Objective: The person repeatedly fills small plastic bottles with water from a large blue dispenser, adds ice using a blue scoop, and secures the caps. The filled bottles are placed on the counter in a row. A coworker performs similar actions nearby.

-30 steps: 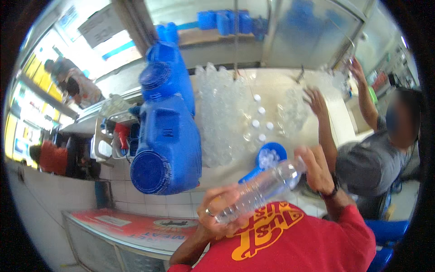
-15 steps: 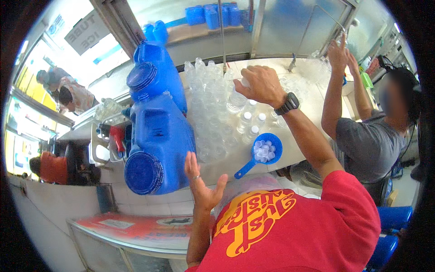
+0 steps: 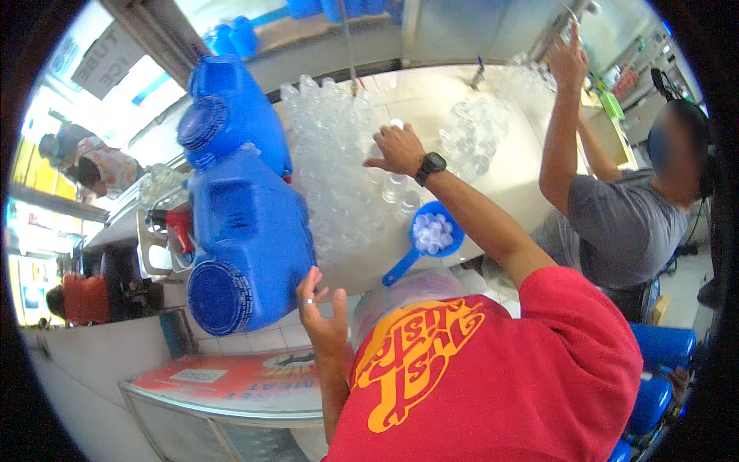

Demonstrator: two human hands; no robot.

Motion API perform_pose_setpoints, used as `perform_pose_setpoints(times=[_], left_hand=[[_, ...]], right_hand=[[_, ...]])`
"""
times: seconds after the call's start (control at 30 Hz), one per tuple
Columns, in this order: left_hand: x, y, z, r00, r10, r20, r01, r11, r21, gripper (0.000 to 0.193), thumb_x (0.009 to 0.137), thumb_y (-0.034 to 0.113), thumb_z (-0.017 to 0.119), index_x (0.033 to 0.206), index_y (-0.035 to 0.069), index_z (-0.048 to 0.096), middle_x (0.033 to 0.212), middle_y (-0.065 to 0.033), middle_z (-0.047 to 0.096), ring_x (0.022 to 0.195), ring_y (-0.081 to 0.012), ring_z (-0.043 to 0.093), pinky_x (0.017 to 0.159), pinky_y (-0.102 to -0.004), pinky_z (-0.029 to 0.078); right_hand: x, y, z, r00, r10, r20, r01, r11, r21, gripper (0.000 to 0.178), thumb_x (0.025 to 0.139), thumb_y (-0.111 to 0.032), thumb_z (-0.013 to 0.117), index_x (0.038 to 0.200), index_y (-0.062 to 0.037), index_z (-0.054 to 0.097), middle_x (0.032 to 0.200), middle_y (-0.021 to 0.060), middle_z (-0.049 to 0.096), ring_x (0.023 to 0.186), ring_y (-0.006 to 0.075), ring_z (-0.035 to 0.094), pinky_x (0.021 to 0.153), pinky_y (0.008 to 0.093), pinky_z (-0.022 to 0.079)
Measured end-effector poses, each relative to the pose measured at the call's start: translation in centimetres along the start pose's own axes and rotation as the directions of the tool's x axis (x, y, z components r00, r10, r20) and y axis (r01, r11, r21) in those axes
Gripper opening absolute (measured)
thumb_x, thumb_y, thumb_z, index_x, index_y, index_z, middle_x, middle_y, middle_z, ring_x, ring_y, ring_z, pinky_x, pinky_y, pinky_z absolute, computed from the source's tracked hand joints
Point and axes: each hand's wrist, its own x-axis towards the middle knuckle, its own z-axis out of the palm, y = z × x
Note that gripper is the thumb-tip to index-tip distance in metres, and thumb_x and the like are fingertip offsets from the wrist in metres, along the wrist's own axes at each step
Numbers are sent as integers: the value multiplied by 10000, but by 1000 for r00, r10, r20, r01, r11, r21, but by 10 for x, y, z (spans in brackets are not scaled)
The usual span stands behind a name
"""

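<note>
Head cam: my right hand (image 3: 400, 150) is flat on the heap of clear plastic bottles (image 3: 339, 162) far across the counter, fingers spread, pinching nothing; left hand (image 3: 323, 316) hangs open and empty near the big blue jug (image 3: 246, 246), blue scoop (image 3: 431, 235) right of the heap

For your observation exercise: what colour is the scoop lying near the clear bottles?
The scoop is blue, holding white caps; the head view shows it.

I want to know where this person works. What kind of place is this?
Probably a small bottling or drinks shop: rows of clear empty bottles on a counter, big blue jugs, and a blue scoop of white caps.
</note>
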Motion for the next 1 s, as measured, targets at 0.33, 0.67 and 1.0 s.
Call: perform_pose_setpoints(times=[0.33, 0.67, 1.0], left_hand=[[4, -7, 6, 1000, 2, 21, 0, 998, -70, 437, 980, 97, 717, 1386, -10, 597, 1379, -182, 595, 1227, -289, 630, 958, -402, 569], [16, 7, 19, 974, 77, 213, -75, 997, -17, 415, 957, 17, 721, 1360, 24, 621, 1338, -148, 615, 1170, -245, 666, 915, -353, 589], [-23, -16, 10, 992, -110, 58, 119, 976, -181, 392, 985, 37, 699, 1361, -15, 601, 1337, -143, 625, 1161, -234, 659, 949, -355, 564]], right_hand=[[-157, 5, -4, 968, 215, 131, -250, 760, 601, 207, 962, -249, 676, 1017, -61, 742, 931, 173, 737, 879, 336, 722, 728, 463, 564], [-199, 16, 121, 946, 76, 315, -150, 965, 216, 235, 916, -174, 646, 1124, -145, 751, 1074, 155, 711, 925, 367, 740, 799, 509, 612], [-156, -13, -29, 998, 64, -13, -38, 723, 690, 158, 914, -144, 664, 1049, -68, 693, 983, 190, 666, 875, 389, 676, 775, 491, 563]])
